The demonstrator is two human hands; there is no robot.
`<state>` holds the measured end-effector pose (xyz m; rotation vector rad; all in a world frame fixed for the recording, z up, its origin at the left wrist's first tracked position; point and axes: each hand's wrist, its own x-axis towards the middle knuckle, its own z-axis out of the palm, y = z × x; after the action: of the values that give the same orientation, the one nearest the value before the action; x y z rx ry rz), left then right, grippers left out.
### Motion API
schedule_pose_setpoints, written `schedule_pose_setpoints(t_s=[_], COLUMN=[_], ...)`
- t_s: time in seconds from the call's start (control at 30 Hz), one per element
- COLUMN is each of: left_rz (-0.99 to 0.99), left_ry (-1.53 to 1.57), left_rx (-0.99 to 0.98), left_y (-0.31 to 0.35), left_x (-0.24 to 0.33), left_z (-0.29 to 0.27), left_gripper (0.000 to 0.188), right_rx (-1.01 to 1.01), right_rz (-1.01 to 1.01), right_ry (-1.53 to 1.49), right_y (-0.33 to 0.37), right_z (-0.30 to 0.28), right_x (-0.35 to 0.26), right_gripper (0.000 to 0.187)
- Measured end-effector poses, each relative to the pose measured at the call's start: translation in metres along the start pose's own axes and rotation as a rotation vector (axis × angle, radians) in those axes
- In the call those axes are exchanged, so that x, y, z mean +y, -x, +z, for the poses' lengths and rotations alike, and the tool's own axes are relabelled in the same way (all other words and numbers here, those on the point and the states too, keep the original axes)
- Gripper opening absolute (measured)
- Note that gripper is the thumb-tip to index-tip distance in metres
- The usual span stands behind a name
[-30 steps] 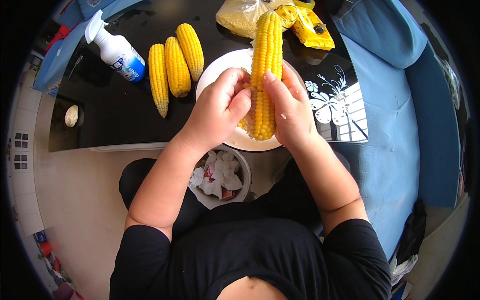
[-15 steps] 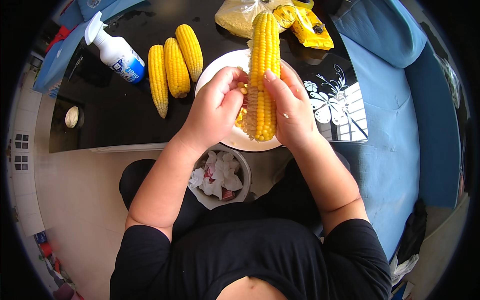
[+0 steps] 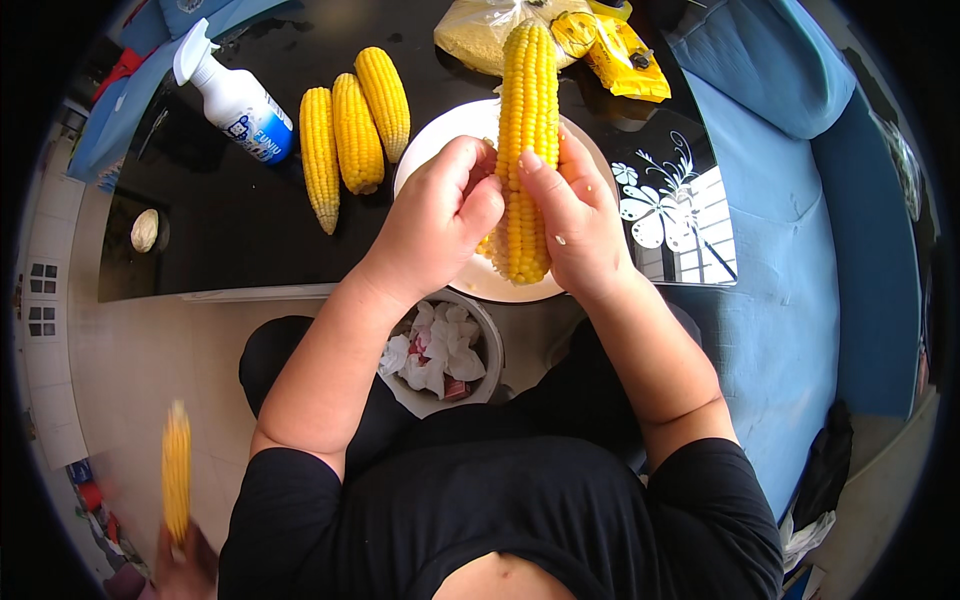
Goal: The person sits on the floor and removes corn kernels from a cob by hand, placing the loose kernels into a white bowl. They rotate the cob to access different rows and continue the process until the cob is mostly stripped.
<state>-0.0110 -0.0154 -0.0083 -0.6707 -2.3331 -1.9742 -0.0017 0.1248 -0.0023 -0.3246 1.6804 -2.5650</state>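
Observation:
A yellow ear of corn point(image 3: 528, 110) stands tilted nearly upright over a white plate point(image 3: 450, 128). My right hand point(image 3: 585, 220) wraps round its right side, thumb across the front. Against the cob's left side, my left hand point(image 3: 435, 215) is closed with thumb and fingers curled; the fingertips are partly hidden, and I cannot tell whether they grip the cob or loose kernels. A stripped strip of cob shows beside that thumb. Some yellow kernels lie on the plate below. Bits of corn stick to my right fingers.
Three ears of corn point(image 3: 357, 135) lie left of the plate, beside a white spray bottle point(image 3: 245, 110). A bag of yellow grain point(image 3: 470, 40) and a yellow packet point(image 3: 630, 65) lie behind. Below the table edge stands a bin point(image 3: 490, 350). Another person's hand point(image 3: 185, 570) holds corn point(image 3: 176, 470) at lower left.
Another person's hand with an ear of corn has come into view at lower left. My left thumb has shifted slightly up and right along the cob, which has turned a little.

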Motion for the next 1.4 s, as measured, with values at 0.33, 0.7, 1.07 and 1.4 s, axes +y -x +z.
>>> schedule_pose_setpoints(t_s=[0.33,0.7,1.07,1.4], left_rz=[-0.014,0.028,0.142,0.276], left_ry=[0.107,-0.016,-0.344,-0.401], left_rx=[-0.001,-0.063,0.048,0.115], left_y=[0.0,0.0,0.003,0.003], left_x=[0.0,0.0,-0.002,-0.009], left_z=[0.004,-0.002,-0.002,-0.002], left_gripper=[0.014,0.017,0.012,0.014], right_rx=[-0.005,0.074,0.103,0.161], right_rz=[0.033,0.077,0.055,0.056], right_ry=[-0.034,-0.057,0.003,-0.054], right_y=[-0.002,0.0,0.003,0.005], right_z=[-0.006,-0.006,0.002,0.0], right_x=[-0.001,0.001,0.004,0.006], right_gripper=[0.036,0.039,0.039,0.035])
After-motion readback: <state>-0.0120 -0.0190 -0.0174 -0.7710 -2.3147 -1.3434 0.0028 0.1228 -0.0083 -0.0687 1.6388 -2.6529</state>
